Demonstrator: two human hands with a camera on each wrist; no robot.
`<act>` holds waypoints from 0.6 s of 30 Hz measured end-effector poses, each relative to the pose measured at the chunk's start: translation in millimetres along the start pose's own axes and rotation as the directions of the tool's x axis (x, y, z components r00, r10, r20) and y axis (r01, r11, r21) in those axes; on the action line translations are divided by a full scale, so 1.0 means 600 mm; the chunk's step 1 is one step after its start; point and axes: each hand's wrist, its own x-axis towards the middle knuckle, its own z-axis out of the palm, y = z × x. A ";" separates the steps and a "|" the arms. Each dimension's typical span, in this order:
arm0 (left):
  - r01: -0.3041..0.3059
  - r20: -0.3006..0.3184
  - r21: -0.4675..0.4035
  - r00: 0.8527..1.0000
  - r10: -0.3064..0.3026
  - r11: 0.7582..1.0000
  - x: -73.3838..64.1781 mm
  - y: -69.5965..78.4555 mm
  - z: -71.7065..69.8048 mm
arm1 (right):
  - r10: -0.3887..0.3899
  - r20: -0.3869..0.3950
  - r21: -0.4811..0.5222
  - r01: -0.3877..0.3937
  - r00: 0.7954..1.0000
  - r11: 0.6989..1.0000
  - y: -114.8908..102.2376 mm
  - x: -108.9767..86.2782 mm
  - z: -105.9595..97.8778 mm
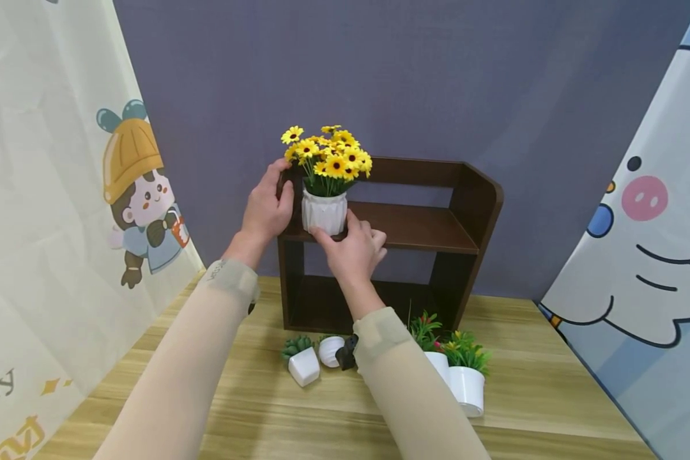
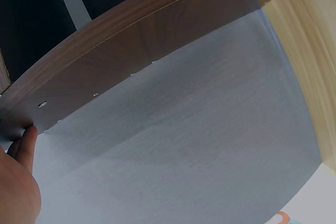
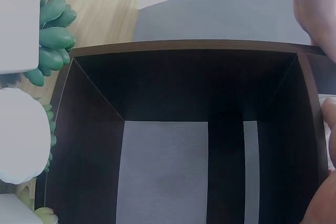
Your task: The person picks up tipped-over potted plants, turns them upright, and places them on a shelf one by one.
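A white ribbed pot of yellow daisy-like flowers point(image 1: 324, 213) stands at the left end of the upper board of a dark brown desktop shelf point(image 1: 414, 223). My right hand point(image 1: 354, 252) pinches the pot low down, its thumb at the front of the base and its index finger on the right side. With my left hand point(image 1: 267, 207) I hold the shelf's left side panel near the top, the thumb towards the front. Fingers point(image 2: 26, 150) of that hand lie along the panel's outer face point(image 2: 131, 51) in the left wrist view. Flowers partly hide its fingertips.
On the wooden table point(image 1: 253, 409), a succulent in a square white pot point(image 1: 304, 367) and a round white pot point(image 1: 331, 351) lie tipped before the shelf, beside a small black object point(image 1: 347, 352). White pots of greenery point(image 1: 467, 388) sit right, partly behind my right sleeve.
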 end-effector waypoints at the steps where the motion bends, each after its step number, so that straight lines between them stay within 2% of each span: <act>1: -0.001 0.000 0.001 1.000 0.001 1.000 0.000 0.000 0.000 | 0.001 -0.002 -0.004 -0.001 1.000 1.000 0.000 0.001 0.001; 18: 0.001 -0.012 0.002 1.000 -0.001 1.000 -0.001 0.003 0.003 | 0.022 -0.017 -0.013 -0.022 1.000 1.000 -0.004 0.002 0.007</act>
